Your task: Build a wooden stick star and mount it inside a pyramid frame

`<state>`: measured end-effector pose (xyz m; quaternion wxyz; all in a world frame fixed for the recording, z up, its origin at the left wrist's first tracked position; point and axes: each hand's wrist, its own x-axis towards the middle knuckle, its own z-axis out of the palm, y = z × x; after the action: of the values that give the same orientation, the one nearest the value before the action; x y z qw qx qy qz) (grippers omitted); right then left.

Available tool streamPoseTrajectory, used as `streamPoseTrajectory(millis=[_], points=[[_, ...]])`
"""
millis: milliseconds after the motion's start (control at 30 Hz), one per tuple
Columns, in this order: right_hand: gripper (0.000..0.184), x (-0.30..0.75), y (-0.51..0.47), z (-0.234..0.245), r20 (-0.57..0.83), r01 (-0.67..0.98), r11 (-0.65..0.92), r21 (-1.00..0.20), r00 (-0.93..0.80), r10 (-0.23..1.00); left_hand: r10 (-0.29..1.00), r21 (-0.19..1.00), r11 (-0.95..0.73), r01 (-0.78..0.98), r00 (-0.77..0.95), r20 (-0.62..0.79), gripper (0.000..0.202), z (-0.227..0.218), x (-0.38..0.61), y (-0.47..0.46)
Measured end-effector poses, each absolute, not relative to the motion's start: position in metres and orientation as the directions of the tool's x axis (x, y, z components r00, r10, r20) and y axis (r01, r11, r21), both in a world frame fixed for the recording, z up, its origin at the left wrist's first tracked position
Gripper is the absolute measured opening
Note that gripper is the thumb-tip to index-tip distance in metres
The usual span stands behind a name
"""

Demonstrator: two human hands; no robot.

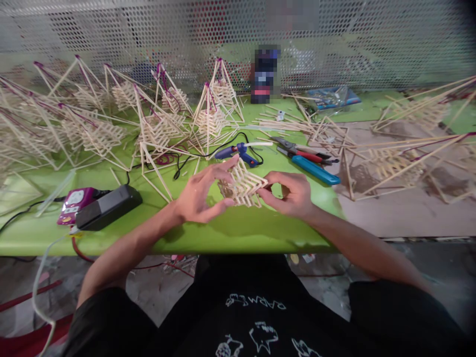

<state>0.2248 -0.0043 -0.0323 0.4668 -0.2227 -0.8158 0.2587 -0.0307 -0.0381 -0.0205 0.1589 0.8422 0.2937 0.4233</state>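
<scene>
Holding: stick lattice (242,187), just in front of the glue gun (238,151), over the counter (238,233), pinched at its ends by left hand (201,196) and right hand (292,193). Left of glue gun: stick pyramids (208,119), seemingly finished. Lattice unframed; likely mid-build.

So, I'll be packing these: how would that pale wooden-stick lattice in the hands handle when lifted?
Probably light: the pale stacked wooden-stick lattice is thin sticks and open gaps. Likely fragile under squeezing; left hand and right hand pinch it by fingertips.
</scene>
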Motion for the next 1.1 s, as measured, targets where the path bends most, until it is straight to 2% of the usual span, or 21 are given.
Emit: streamPoseTrajectory(millis=[100,267,433,533,667,933,1100], points=[[0.01,0.227,-0.001,-0.034,0.643,0.1,0.757,-0.646,-0.463,0.61,0.636,0.526,-0.772,0.357,0.433,0.639,0.02,-0.016,-0.032,-0.038],[0.012,0.229,0.001,-0.033,0.673,0.101,0.793,-0.601,-0.472,0.57,0.56,0.429,-0.823,0.374,0.401,0.725,0.018,-0.015,-0.032,-0.038],[0.015,0.23,0.001,-0.029,0.712,0.102,0.84,-0.533,-0.482,0.51,0.504,0.331,-0.846,0.419,0.421,0.754,0.015,-0.016,-0.034,-0.034],[0.016,0.23,0.001,-0.028,0.712,0.112,0.846,-0.522,-0.49,0.504,0.526,0.356,-0.838,0.413,0.438,0.729,0.012,-0.016,-0.033,-0.031],[0.011,0.228,0.001,-0.029,0.671,0.102,0.814,-0.571,-0.513,0.535,0.59,0.408,-0.801,0.438,0.462,0.662,0.008,-0.016,-0.032,-0.03],[0.002,0.226,0.002,-0.027,0.503,0.116,0.644,-0.756,-0.525,0.686,0.7,0.498,-0.708,0.5,0.405,0.589,0.007,-0.022,-0.03,-0.03],[0.008,0.224,0.004,-0.024,0.387,0.173,0.558,-0.812,-0.556,0.736,0.748,0.541,-0.661,0.519,0.407,0.524,0.004,-0.026,-0.025,-0.029]])
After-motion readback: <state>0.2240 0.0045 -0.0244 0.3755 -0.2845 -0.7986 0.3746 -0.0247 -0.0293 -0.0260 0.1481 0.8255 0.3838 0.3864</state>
